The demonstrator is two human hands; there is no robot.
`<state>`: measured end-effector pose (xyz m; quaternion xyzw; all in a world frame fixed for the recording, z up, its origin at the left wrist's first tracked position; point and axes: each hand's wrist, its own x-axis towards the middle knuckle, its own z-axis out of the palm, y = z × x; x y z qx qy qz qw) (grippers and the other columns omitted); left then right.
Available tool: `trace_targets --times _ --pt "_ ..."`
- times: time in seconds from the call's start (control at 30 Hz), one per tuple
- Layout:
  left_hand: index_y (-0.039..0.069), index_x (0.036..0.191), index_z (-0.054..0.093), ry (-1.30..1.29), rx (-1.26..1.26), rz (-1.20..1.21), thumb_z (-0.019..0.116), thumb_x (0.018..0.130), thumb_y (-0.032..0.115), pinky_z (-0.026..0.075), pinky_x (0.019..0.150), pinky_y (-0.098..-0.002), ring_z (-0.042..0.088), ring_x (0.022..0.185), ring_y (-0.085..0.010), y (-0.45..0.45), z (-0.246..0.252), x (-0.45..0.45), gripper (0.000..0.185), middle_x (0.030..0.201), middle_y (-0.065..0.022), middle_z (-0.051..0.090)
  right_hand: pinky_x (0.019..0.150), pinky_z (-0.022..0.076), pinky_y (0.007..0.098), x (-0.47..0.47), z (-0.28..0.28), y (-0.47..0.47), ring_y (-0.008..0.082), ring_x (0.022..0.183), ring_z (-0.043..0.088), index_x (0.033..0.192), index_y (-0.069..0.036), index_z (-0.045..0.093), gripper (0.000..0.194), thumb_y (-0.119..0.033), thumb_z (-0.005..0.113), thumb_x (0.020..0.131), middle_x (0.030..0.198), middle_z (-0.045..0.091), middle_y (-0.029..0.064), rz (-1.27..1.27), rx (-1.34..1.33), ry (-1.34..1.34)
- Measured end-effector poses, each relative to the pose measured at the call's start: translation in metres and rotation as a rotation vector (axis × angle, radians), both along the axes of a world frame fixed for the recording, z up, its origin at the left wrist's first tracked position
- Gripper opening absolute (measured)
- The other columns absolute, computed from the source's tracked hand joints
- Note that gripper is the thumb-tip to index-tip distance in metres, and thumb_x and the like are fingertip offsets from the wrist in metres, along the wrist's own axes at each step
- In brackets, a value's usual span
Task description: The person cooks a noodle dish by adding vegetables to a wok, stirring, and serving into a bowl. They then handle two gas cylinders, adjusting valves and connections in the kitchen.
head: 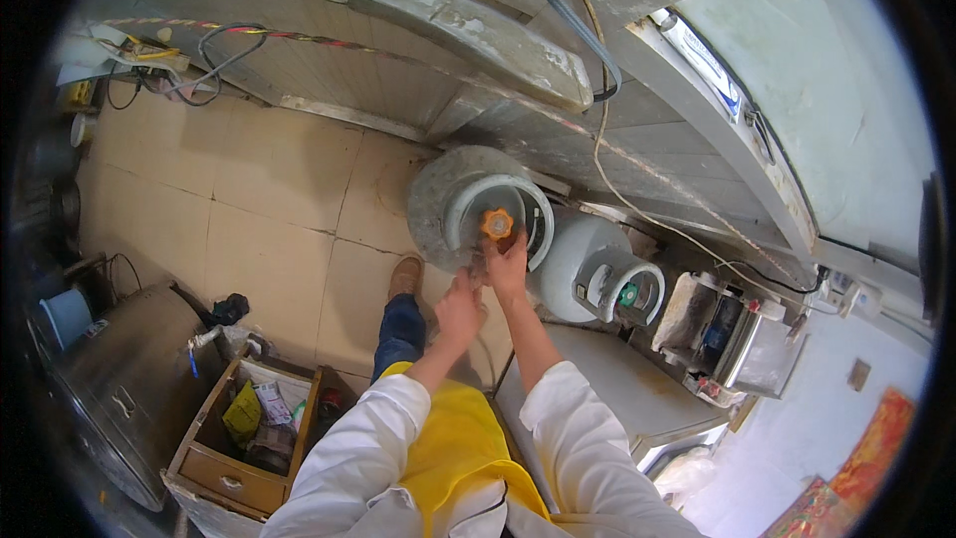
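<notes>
A grey gas cylinder stands on the floor before me, with a round collar around its top. Inside the collar sits an orange valve handwheel. My right hand reaches into the collar, its thumb and fingers closed just below the handwheel at the valve outlet. Lower and to the left, my left hand is curled at a small fitting by the collar's edge. My fingers cover most of that fitting, so its shape is unclear. Beside this cylinder, a second grey cylinder leans or lies with a green handwheel.
A metal roller machine stands at right on a metal-topped surface. Cords hang along the steel counter. At lower left, an open wooden drawer unit holds packets, near a large metal drum. My shoe rests on floor tiles.
</notes>
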<state>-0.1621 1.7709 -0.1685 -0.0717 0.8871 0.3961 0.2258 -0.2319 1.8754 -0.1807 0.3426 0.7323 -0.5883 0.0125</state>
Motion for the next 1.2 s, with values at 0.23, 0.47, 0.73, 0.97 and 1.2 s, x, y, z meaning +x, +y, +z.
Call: trace_targets --times 0.23,0.47,0.73,0.97,1.2 --pt "0.008 0.125 0.046 0.034 0.031 -0.004 0.065 0.090 0.012 0.053 0.070 -0.0568 0.068 0.087 -0.0441 -0.003 -0.001 0.002 0.040 0.101 -0.0216 0.068 0.088 0.0575 0.0440 -0.034 0.047 0.015 0.0392 0.106 0.067 0.144 0.001 0.041 0.062 -0.007 0.069 0.089 0.124 0.060 0.0210 0.846 0.819 -0.001" --pt "0.008 0.129 0.046 -0.149 0.015 -0.027 0.065 0.091 0.014 0.052 0.075 -0.0574 0.068 0.093 -0.0443 -0.002 0.009 -0.005 0.043 0.108 -0.0230 0.068 0.073 0.0605 0.0432 -0.044 0.040 0.000 0.0402 0.094 0.068 0.121 0.000 0.048 0.038 -0.019 0.066 0.094 0.111 0.056 0.0237 0.927 1.008 -0.285" --pt "0.008 0.127 0.045 -0.099 -0.001 -0.028 0.066 0.093 0.016 0.051 0.074 -0.0582 0.068 0.092 -0.0446 -0.002 0.002 0.000 0.041 0.104 -0.0216 0.068 0.082 0.0570 0.0479 -0.030 0.025 0.000 0.0440 0.103 0.064 0.132 0.003 0.045 0.047 -0.017 0.065 0.095 0.117 0.055 0.0269 0.766 0.914 -0.126" --pt "0.008 0.126 0.047 0.009 0.105 -0.001 0.074 0.084 0.025 0.053 0.077 -0.0571 0.067 0.093 -0.0451 -0.005 0.000 0.003 0.053 0.108 -0.0214 0.067 0.089 0.0502 0.0363 0.030 -0.014 -0.026 0.0278 0.106 0.063 0.131 0.006 0.056 0.043 -0.025 0.061 0.102 0.128 0.059 0.0225 0.099 0.274 -0.125" --pt "0.005 0.129 0.047 0.065 -0.048 -0.090 0.065 0.094 0.021 0.053 0.064 -0.0570 0.068 0.077 -0.0456 -0.001 -0.015 0.006 0.043 0.096 -0.0244 0.070 0.069 0.0475 0.0289 0.032 -0.023 0.014 0.0133 0.078 0.058 0.102 -0.001 0.066 0.031 -0.031 0.069 0.100 0.093 0.065 0.0030 0.084 -0.401 -0.228"
